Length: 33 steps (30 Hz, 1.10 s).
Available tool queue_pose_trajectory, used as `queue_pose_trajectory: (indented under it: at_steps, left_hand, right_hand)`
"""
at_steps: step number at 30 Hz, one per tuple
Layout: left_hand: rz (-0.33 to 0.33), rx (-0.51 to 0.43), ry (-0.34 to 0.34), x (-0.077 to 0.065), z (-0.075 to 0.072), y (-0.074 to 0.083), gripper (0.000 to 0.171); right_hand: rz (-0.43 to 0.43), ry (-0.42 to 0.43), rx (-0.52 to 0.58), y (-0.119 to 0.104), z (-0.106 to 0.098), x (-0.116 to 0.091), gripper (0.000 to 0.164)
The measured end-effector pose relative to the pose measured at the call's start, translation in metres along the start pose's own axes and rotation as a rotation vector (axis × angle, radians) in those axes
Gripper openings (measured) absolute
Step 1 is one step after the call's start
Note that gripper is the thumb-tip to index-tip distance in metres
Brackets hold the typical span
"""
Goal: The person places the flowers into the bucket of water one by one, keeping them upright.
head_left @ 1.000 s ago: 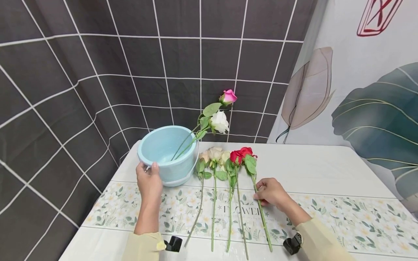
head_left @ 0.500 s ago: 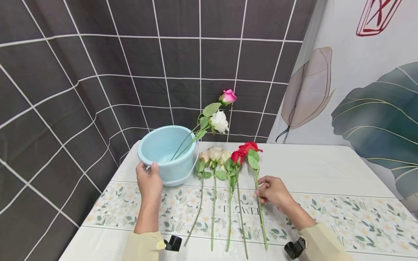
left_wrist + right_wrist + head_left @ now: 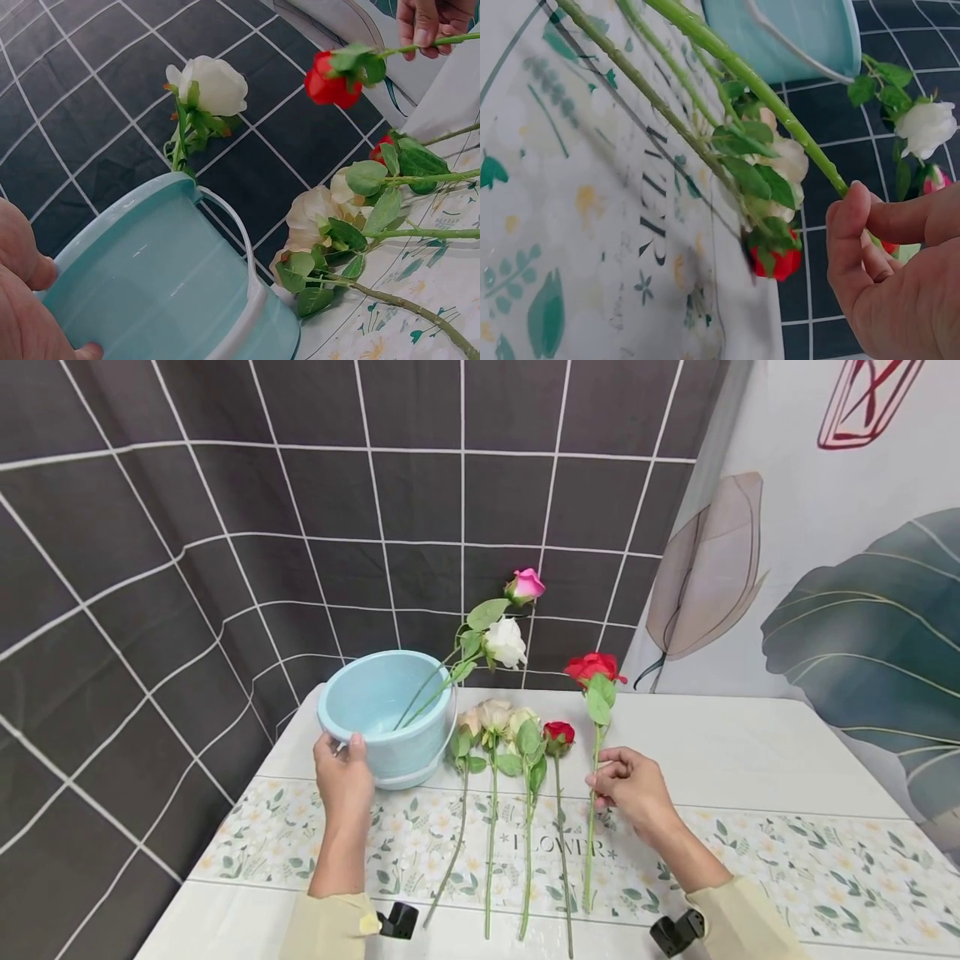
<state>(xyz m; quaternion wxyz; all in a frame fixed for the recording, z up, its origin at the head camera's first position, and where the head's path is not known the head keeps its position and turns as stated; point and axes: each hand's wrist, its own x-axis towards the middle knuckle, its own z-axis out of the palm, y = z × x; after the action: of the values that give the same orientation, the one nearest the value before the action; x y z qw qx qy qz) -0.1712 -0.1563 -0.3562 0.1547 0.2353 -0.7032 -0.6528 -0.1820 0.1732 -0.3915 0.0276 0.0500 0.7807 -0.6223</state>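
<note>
My right hand [image 3: 633, 789] pinches the green stem of a red rose [image 3: 595, 668], which is raised off the table with its bloom upward. In the right wrist view, thumb and fingertips close on that stem [image 3: 780, 112]. My left hand [image 3: 345, 781] grips the near-left rim of a light blue bucket [image 3: 405, 756], thumb and fingers on either side of the wall. Inside the bucket lean a pink rose [image 3: 527, 585] and a white rose [image 3: 505, 642], toward the right. Another red rose [image 3: 559, 735] lies on the table, left of the raised one.
Several cream roses [image 3: 495, 717] lie side by side between bucket and right hand, stems toward me. The bucket's white handle [image 3: 251, 277] hangs on its right side. A dark tiled backdrop [image 3: 420, 493] rises behind the white, flower-printed table [image 3: 750, 743].
My right hand has lifted the red rose off the table, its bloom rising away from the other red rose. The left hand and bucket stay where they were.
</note>
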Motion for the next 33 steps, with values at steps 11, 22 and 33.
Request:
queue_pose_trajectory:
  at_steps: [11, 22, 33]
  left_hand:
    - [0.053, 0.003, 0.026, 0.05, 0.005, -0.054, 0.061]
    - [0.04, -0.018, 0.012, 0.041, 0.004, -0.048, 0.064]
    - [0.015, 0.001, -0.001, 0.029, 0.002, -0.036, 0.065]
  right_hand:
    - [-0.134, 0.035, 0.148, 0.001, 0.003, 0.016, 0.034]
    - [-0.172, 0.072, 0.139, -0.029, 0.014, 0.009, 0.038]
    - [-0.255, 0.105, 0.213, -0.038, 0.027, 0.018, 0.036]
